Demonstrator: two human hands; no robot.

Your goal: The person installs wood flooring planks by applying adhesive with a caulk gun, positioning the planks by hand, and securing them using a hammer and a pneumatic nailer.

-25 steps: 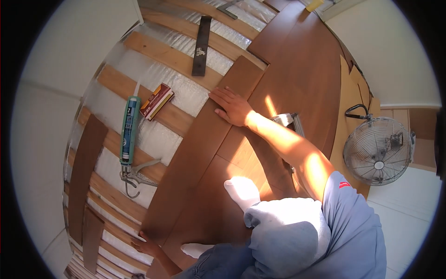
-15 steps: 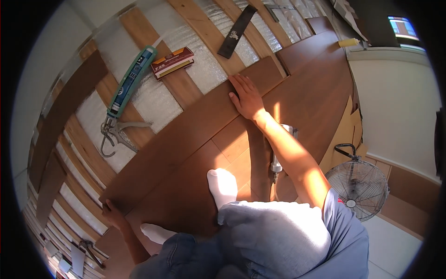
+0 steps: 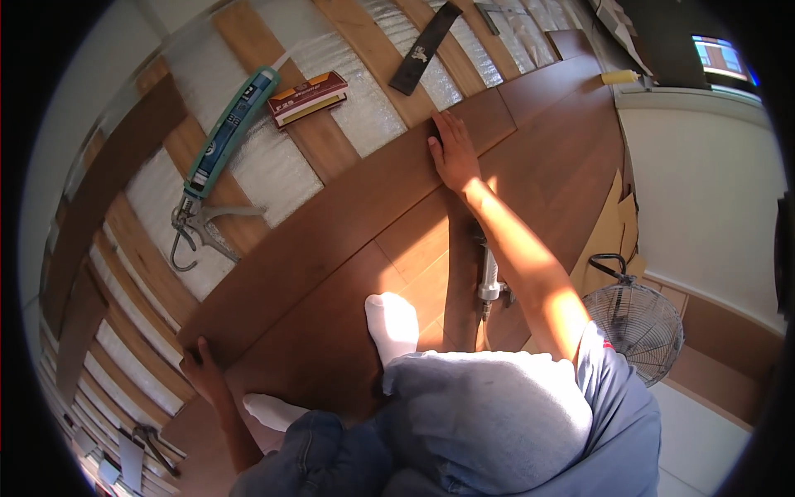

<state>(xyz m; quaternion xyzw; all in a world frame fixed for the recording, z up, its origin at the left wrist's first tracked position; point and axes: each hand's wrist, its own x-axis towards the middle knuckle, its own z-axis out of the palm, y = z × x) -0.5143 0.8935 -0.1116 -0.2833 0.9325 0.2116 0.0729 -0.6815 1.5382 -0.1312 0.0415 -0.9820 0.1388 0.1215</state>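
From the camera on my head, looking down, a long brown plank [image 3: 331, 228] runs diagonally across the middle, its curve only lens bend. It lies alongside other brown boards [image 3: 555, 124], its far end up against the next board at a thin seam. My right hand [image 3: 457, 166] rests palm down near that far end, the fingers extended and slightly apart, pressing on the face and gripping nothing. My left hand [image 3: 205, 379] is at the near end's corner, fingers bent over the edge; how firmly they hold, I cannot tell.

The plank looks stiff and manageable for two hands, with a smooth face that may slide under a flat palm. Its thin edges and corners could chip, so I judge the best hold to be one hand at each end.

Beyond it are pale wooden battens [image 3: 323, 149] over silvery sheeting [image 3: 277, 174], carrying a caulking gun [image 3: 228, 132] and a small red box [image 3: 306, 98]. Under my right forearm lies a metal tool [image 3: 489, 277].
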